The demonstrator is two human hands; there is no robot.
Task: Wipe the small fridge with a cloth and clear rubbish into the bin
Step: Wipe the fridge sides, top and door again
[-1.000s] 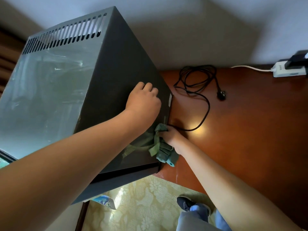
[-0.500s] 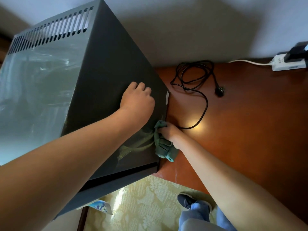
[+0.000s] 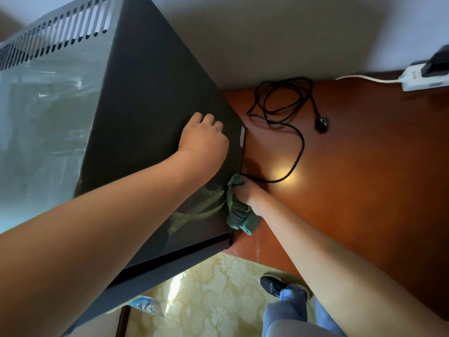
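The small dark grey fridge (image 3: pixel 150 98) stands on a reddish wooden tabletop (image 3: pixel 359 181), with a vent grille along its top rear edge. My left hand (image 3: pixel 204 137) rests against the fridge's right side wall, fingers curled, holding nothing that shows. Low at the fridge's right side, my right hand (image 3: pixel 247 193) grips a bunched green cloth (image 3: pixel 239 215) and presses it against the wall near the bottom edge. Damp streaks show on the dark panel just left of the cloth. No bin is in view.
A black power cord (image 3: pixel 284 98) lies coiled on the tabletop behind my right hand, its plug (image 3: pixel 322 122) loose. A white power strip (image 3: pixel 422 79) sits at the far right by the wall. Below are patterned flooring, my shoe (image 3: pixel 274 285), and a blue wrapper (image 3: pixel 143 306).
The view has drifted down and right, so the fridge sits higher in frame. My right hand with the cloth has shifted slightly along the fridge's lower side. My left hand stays in place.
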